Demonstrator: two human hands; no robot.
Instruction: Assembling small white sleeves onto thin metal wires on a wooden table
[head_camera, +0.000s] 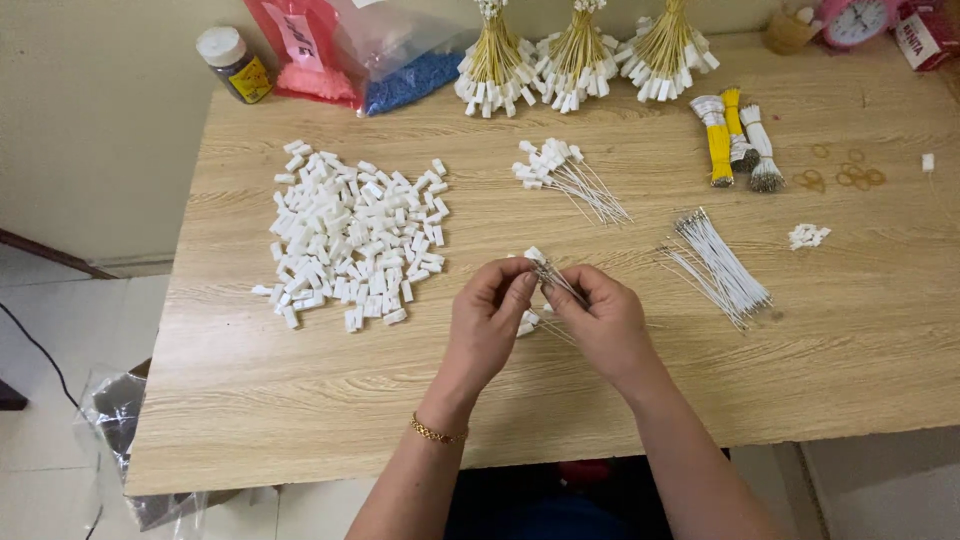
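A: Starting at the desk's (300, 420) left side, why is that big heap of white plastic caps (352, 236) spread flat there?

B: Judging by the layout, it sits close beside the left hand (488, 325), so single pieces are easy to pick off. Behind it, at the back left corner, stand a brown jar (233, 65) and bags of pink and blue beads (400, 75), well out of the way.

A: And the hands themselves?

B: Both meet near the middle of the desk, toward the front edge. The left hand's grip is closed, thumb and forefinger pinched on a small white connector (535, 255). The right hand (603, 322) is also pinched shut, on the thin wires (560, 282) running out of that connector.

A: Which way does the piece point?

B: Its long axis runs diagonally: the white end points to the back left, the wires trail toward the front right. A few more white pieces seem to lie under the hands, though the view there is too blocked to be sure.

A: Further right?

B: A fan of finished wired connectors (570, 178) lies behind the hands, white ends to the back left. To the right, loose white wires (720, 265) lie in a neat diagonal sheaf, likely within the right hand's reach. Along the back edge stand 3 yellow-wired bundles (580, 55), then 3 tied wire bunches (735, 135) and some rubber bands (845, 172).
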